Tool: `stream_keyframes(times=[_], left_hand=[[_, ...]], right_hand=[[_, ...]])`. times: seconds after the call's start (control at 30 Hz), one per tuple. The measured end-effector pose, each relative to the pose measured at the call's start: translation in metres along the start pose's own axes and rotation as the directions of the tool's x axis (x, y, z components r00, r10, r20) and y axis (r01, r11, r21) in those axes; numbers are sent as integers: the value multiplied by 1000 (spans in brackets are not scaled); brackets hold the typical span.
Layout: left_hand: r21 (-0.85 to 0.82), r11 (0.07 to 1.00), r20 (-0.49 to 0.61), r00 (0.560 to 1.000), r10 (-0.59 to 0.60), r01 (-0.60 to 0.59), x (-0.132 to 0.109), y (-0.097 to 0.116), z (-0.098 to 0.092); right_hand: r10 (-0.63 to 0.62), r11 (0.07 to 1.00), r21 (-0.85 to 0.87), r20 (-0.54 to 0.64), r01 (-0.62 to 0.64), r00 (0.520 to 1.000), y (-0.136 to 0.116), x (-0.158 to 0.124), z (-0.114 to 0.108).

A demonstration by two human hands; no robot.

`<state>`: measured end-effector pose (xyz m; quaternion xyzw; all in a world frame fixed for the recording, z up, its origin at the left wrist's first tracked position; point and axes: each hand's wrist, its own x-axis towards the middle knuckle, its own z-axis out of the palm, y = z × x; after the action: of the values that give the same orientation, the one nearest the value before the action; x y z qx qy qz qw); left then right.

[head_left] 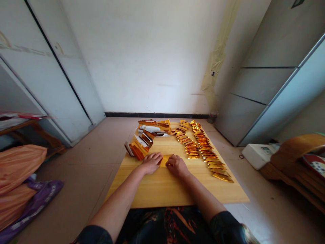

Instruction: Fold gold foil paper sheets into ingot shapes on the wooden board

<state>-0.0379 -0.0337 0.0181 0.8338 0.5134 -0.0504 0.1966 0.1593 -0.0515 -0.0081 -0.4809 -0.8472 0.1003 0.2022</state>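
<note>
A sheet of gold foil paper (166, 160) lies on the wooden table (162, 189) between my hands. My left hand (151, 162) rests flat on the sheet's left part, fingers stretched out. On the sheet's right side, my right hand (175, 164) has its fingers curled and pressed together at the paper's edge. Just beyond my left hand are loose gold sheets (138, 149), some curled up with white undersides. To the right stand rows of folded gold paper pieces (205, 145), overlapping one another.
More gold and white sheets (152, 128) lie at the table's far left. A white wall (152, 61) rises behind the table. At the right are a grey fridge-like cabinet (254, 84), a white box (259, 156) and wooden furniture (291, 162). Orange and purple bags (22, 189) lie at left.
</note>
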Motion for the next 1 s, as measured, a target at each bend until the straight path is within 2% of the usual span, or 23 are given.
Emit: stream_keyframes(times=[0.27, 0.43, 0.6, 0.7, 0.83, 0.93, 1.0], left_hand=[[-59, 997, -14, 999, 50, -51, -1, -13, -1], [-64, 997, -141, 990, 28, -38, -5, -8, 9], [-36, 999, -310, 951, -8, -3, -2, -1, 23], [-33, 999, -372, 928, -32, 21, 1, 1, 29], [-36, 999, -417, 909, -19, 5, 3, 1, 33], [-55, 998, -433, 901, -26, 2, 1, 1, 34], [-75, 997, -441, 897, -21, -13, 0, 2, 33]], right_hand=[[-42, 996, 77, -50, 46, 998, 16, -4, 2], [-48, 992, 114, -42, 52, 998, 11, -6, -3], [77, 984, 168, -78, -63, 994, 7, -4, -2], [158, 977, 162, -88, -142, 983, 9, 0, -1], [200, 980, 16, -121, -199, 972, 10, 6, -3], [269, 958, -84, -64, -274, 961, 9, 9, -5], [277, 956, -89, -24, -278, 960, 7, 10, -6]])
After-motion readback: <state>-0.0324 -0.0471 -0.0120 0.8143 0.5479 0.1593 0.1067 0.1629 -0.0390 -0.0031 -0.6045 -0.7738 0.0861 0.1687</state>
